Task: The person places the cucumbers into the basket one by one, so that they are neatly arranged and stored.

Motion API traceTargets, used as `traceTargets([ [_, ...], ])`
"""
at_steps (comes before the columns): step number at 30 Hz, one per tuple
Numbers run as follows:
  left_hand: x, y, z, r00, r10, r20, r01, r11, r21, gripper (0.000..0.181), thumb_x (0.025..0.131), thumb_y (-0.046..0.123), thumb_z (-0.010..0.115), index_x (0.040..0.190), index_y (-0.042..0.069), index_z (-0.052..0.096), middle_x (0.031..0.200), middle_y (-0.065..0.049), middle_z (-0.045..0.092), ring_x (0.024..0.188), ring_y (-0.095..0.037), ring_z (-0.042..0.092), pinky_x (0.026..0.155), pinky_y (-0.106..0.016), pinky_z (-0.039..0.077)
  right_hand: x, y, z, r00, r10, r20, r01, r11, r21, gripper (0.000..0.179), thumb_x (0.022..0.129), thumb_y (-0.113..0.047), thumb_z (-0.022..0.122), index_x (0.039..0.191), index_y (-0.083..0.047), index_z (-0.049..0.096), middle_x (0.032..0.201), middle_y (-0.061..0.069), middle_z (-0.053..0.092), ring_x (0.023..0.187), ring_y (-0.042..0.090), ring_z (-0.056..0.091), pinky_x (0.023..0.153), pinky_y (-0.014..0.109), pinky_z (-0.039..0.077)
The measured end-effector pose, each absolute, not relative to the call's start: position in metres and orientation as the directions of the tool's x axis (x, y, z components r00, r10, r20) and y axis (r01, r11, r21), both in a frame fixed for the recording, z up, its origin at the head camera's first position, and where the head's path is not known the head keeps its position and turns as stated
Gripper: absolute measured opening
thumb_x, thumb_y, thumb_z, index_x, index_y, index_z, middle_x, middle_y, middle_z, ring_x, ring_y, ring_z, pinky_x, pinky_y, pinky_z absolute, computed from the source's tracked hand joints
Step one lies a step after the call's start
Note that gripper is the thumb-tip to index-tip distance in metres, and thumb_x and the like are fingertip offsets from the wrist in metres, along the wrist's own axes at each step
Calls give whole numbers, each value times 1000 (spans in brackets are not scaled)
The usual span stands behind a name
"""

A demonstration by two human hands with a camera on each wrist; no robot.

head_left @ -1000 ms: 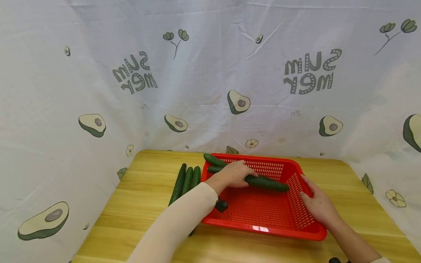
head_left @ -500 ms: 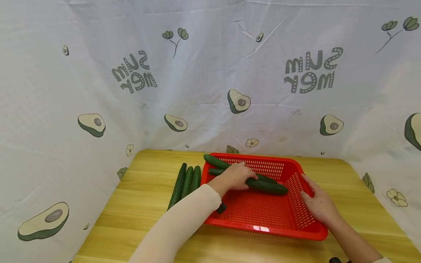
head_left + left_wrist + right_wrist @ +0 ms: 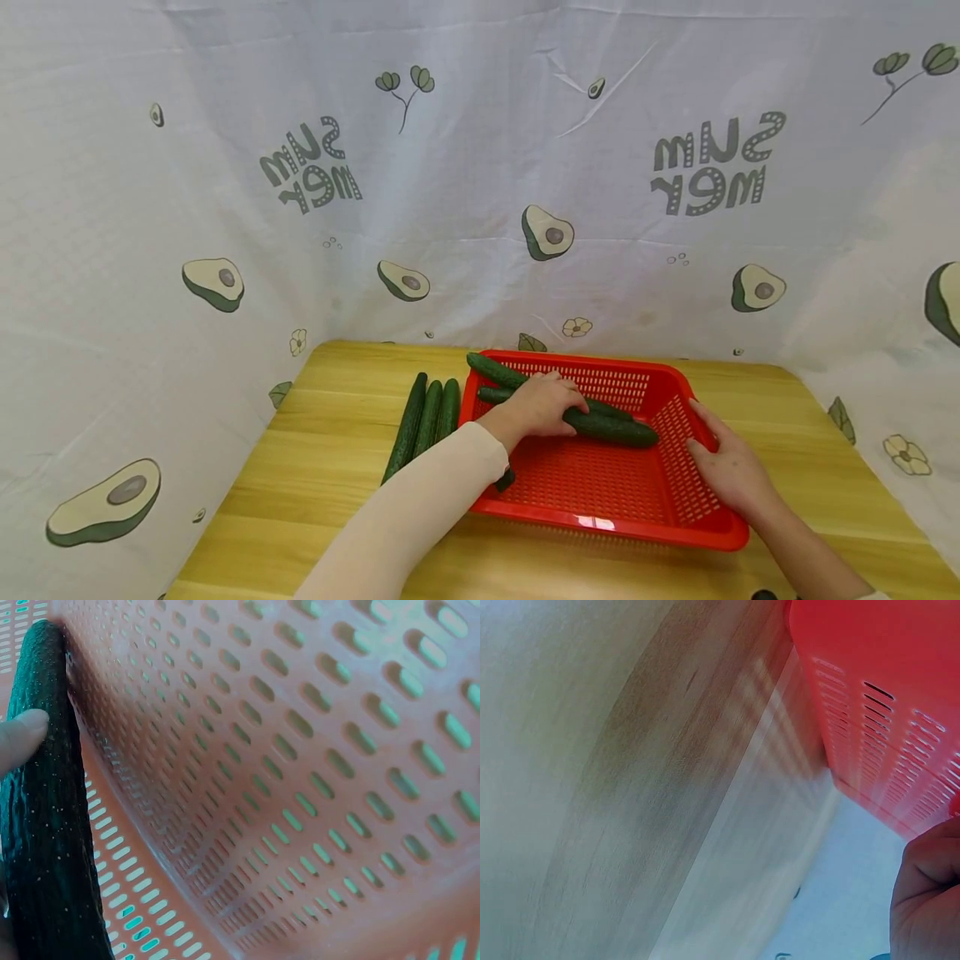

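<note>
My left hand (image 3: 546,406) reaches into the red plastic basket (image 3: 596,487) and grips a dark green cucumber (image 3: 611,428) low over the basket floor. The left wrist view shows a fingertip (image 3: 28,735) against that cucumber (image 3: 49,832), close to a slotted wall. Behind it, other cucumbers (image 3: 495,369) lie along the basket's far left side, partly covered by the hand. At the right end, my right hand (image 3: 731,467) holds the basket rim. In the right wrist view part of this hand (image 3: 930,892) appears beside the basket's outer wall (image 3: 889,742).
Left of the basket, several cucumbers (image 3: 427,417) lie side by side on the wooden table (image 3: 300,492), partly hidden by the left sleeve (image 3: 420,508). A patterned white cloth (image 3: 465,183) hangs behind and around the table.
The left hand has lowered the cucumber slightly and moved it towards me, uncovering another cucumber behind it. The right hand and the basket have stayed in place.
</note>
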State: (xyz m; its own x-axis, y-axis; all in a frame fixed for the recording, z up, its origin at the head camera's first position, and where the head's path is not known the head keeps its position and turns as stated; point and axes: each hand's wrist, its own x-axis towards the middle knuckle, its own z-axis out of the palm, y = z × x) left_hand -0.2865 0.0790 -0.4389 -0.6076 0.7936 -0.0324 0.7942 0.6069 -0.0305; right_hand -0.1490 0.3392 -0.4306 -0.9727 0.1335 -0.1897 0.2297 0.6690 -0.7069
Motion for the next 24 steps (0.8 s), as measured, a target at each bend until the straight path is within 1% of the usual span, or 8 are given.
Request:
traceTargets([
  [3, -287, 79, -442, -617, 787, -20, 787, 616, -27, 36, 93, 49, 72, 127, 39, 70, 138, 14, 63, 130, -11, 54, 111, -29, 42, -149, 340, -432, -973, 133, -191, 231, 663, -712, 67, 110, -25, 38, 166, -19, 1, 141, 43, 37, 70, 21, 65, 59, 39, 59],
  [7, -286, 79, -442, -628, 778, -15, 778, 628, -12, 34, 93, 50, 71, 126, 39, 71, 138, 14, 63, 132, -13, 54, 109, -31, 44, -149, 340, -433, -974, 134, -185, 227, 659, -717, 67, 110, -25, 39, 166, -20, 2, 141, 43, 39, 70, 21, 65, 59, 39, 59],
  [10, -286, 78, -440, -631, 776, -18, 775, 631, 18, 33, 94, 49, 70, 125, 38, 72, 138, 13, 63, 134, -13, 53, 114, -32, 41, -149, 340, -433, -972, 138, -188, 232, 655, -719, 68, 109, -24, 39, 166, -20, 2, 142, 42, 37, 70, 21, 65, 60, 39, 59],
  [15, -287, 76, -435, -617, 787, -8, 785, 616, 68, 31, 96, 47, 69, 125, 35, 72, 134, 13, 65, 132, -10, 55, 119, -31, 37, -148, 339, -434, -969, 142, -201, 245, 644, -725, 68, 109, -23, 38, 166, -21, 1, 143, 41, 35, 71, 21, 64, 60, 39, 59],
  [16, -287, 75, -435, -613, 790, -1, 787, 611, 80, 31, 96, 46, 68, 124, 35, 72, 133, 13, 66, 131, -10, 56, 118, -30, 38, -148, 339, -433, -970, 142, -198, 243, 649, -721, 68, 109, -23, 38, 166, -21, 1, 143, 41, 35, 71, 21, 64, 60, 39, 59],
  [18, -288, 74, -434, -610, 792, 15, 788, 604, 121, 29, 98, 44, 67, 125, 33, 72, 132, 12, 66, 131, -10, 57, 119, -29, 37, -148, 338, -433, -970, 142, -195, 240, 662, -710, 68, 109, -23, 38, 166, -20, 0, 144, 41, 35, 71, 21, 63, 60, 38, 59],
  [22, -289, 71, -429, -612, 787, 78, 781, 586, 219, 28, 100, 38, 65, 125, 29, 72, 131, 9, 67, 127, -11, 59, 112, -25, 43, -148, 337, -431, -972, 138, -189, 232, 685, -690, 68, 108, -21, 37, 166, -19, 1, 145, 42, 35, 71, 20, 63, 60, 38, 58],
  [24, -290, 68, -425, -617, 778, 121, 774, 572, 272, 28, 101, 36, 64, 126, 26, 73, 130, 8, 68, 126, -12, 60, 111, -25, 44, -148, 336, -429, -973, 137, -188, 229, 698, -678, 68, 108, -21, 37, 166, -19, 2, 145, 42, 35, 69, 20, 63, 59, 38, 58],
])
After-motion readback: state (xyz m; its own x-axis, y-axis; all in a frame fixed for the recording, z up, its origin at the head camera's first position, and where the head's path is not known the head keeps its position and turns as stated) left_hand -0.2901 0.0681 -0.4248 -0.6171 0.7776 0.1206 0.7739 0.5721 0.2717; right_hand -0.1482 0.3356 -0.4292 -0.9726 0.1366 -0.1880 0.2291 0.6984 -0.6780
